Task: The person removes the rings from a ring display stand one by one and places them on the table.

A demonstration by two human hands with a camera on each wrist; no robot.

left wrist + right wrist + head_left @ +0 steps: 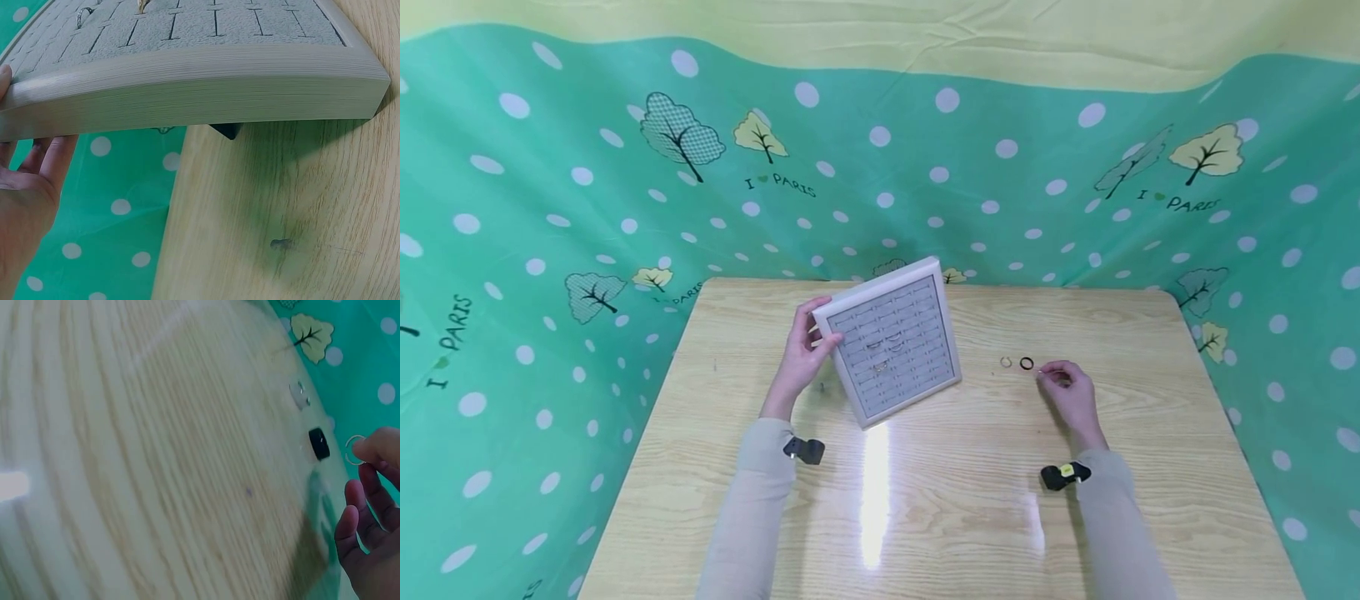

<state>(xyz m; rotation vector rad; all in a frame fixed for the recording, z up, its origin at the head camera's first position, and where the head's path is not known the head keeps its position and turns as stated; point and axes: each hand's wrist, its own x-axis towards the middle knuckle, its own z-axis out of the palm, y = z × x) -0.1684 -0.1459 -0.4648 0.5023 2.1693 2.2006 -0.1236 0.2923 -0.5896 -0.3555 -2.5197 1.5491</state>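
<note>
My left hand (801, 358) grips the upper left corner of a square ring display tray (880, 286), thumb on the front rim and fingers behind. The tray leans up off the table, its grey slotted padding facing me. Several rings sit in its slots, among them a silver ring (81, 17) and a gold-toned one (142, 6). To the right, my right hand (1070, 396) pinches a thin ring (347, 450) between thumb and index finger. Just left of that hand, a wide black ring (319, 444) and a silver ring (300, 395) stand on the table.
The wooden table (970, 500) has a bright light reflection near its middle. Behind it and at both sides hangs a green dotted cloth (880, 158) with tree prints. A dark support piece (226, 130) shows beneath the tray in the left wrist view.
</note>
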